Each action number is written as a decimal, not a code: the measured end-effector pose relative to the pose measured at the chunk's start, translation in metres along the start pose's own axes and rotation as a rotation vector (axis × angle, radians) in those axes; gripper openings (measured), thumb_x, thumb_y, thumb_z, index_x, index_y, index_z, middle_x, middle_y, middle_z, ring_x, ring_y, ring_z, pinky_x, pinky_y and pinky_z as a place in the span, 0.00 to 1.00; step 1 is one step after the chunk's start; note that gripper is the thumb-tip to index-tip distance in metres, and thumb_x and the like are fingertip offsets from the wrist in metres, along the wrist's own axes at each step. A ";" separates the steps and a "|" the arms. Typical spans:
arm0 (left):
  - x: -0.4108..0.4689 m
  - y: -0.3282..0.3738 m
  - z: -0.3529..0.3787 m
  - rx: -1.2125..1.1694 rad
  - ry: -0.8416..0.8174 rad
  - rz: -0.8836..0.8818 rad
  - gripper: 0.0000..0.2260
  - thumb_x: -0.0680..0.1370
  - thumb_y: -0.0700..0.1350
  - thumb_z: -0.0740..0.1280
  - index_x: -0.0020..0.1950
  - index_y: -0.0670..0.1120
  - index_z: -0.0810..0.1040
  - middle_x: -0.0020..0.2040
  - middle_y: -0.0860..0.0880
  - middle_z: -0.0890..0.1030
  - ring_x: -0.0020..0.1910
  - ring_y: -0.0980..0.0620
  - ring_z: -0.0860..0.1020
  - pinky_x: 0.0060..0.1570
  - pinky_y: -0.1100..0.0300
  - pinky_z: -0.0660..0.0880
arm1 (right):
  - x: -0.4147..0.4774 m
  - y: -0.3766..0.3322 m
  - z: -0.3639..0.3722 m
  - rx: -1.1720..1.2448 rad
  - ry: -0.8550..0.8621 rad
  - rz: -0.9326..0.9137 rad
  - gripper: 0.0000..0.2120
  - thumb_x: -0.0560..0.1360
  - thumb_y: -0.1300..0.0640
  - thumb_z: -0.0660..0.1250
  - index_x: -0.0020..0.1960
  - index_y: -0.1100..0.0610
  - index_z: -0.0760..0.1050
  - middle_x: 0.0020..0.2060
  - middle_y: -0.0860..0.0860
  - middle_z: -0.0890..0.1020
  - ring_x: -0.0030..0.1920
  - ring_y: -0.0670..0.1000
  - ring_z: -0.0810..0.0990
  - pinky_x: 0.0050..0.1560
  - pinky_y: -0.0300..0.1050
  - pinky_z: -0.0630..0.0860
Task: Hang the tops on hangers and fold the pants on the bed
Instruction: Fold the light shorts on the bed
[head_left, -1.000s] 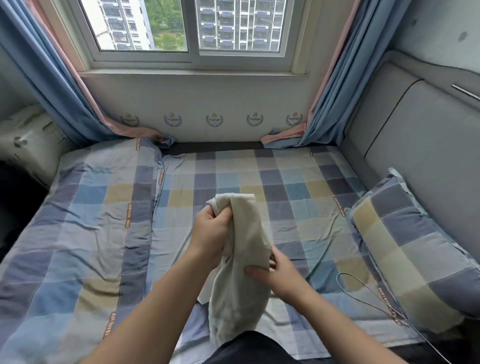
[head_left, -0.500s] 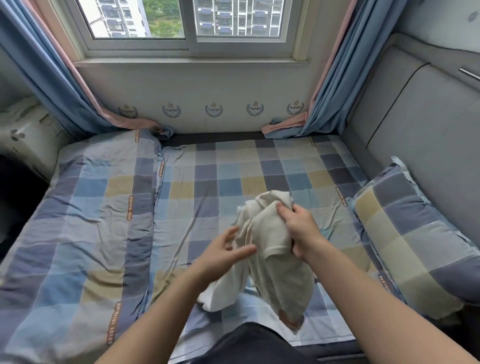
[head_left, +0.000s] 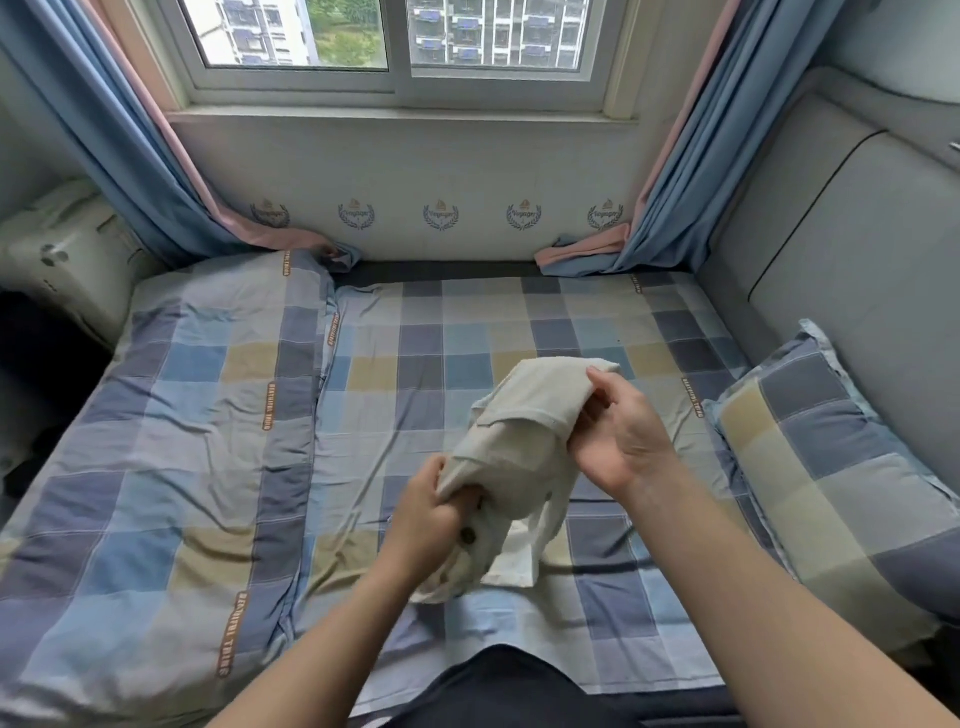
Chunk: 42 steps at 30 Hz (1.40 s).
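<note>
Overhead, the bed (head_left: 467, 322) fills most of the view, covered in a checked sheet of blue, grey and yellow squares. A folded duvet (head_left: 171, 441) in the same check lies along its left side; its orange strips carry lettering that reads roughly "BEAUTIFUL THING". A matching pillow (head_left: 841, 467) rests against the grey padded headboard (head_left: 857, 249) at right. On the wall below the window (head_left: 395, 47), a row of laurel crests (head_left: 440, 215) is marked "Voyager". A cream garment (head_left: 519, 441) with a dark button is held above the middle of the bed, its lower end touching the sheet. The left hand (head_left: 431, 525) is clenched on its lower edge. The right hand (head_left: 618, 436) pinches its upper fold, fingers half curled.
</note>
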<state>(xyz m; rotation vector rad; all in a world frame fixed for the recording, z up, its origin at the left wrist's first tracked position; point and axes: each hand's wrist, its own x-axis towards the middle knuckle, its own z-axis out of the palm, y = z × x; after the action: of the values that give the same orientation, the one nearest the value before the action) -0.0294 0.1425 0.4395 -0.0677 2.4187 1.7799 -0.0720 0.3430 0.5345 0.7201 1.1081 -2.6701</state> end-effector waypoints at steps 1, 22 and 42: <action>0.004 0.006 -0.006 -0.029 0.031 -0.013 0.09 0.71 0.46 0.67 0.49 0.45 0.78 0.41 0.48 0.83 0.38 0.55 0.80 0.36 0.57 0.75 | 0.001 0.001 -0.006 -0.048 -0.016 0.005 0.14 0.82 0.56 0.62 0.63 0.62 0.76 0.47 0.55 0.87 0.52 0.54 0.83 0.56 0.50 0.79; 0.009 0.047 -0.064 -0.034 -0.637 -0.131 0.20 0.70 0.34 0.73 0.62 0.43 0.80 0.49 0.48 0.82 0.49 0.52 0.81 0.49 0.58 0.78 | 0.001 0.058 -0.033 -1.498 -0.260 -0.492 0.11 0.77 0.62 0.64 0.56 0.50 0.77 0.38 0.49 0.81 0.36 0.48 0.77 0.39 0.47 0.74; 0.029 -0.010 -0.049 0.362 0.131 0.000 0.10 0.78 0.40 0.66 0.39 0.54 0.77 0.36 0.54 0.79 0.40 0.47 0.78 0.37 0.56 0.67 | 0.021 0.045 -0.118 -1.696 0.159 0.052 0.22 0.81 0.58 0.61 0.74 0.56 0.63 0.64 0.60 0.73 0.63 0.61 0.74 0.59 0.49 0.72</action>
<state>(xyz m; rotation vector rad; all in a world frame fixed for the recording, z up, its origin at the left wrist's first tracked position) -0.0611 0.0942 0.4404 -0.1498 2.7903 1.3477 -0.0321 0.3942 0.4238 0.4662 2.5149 -0.8035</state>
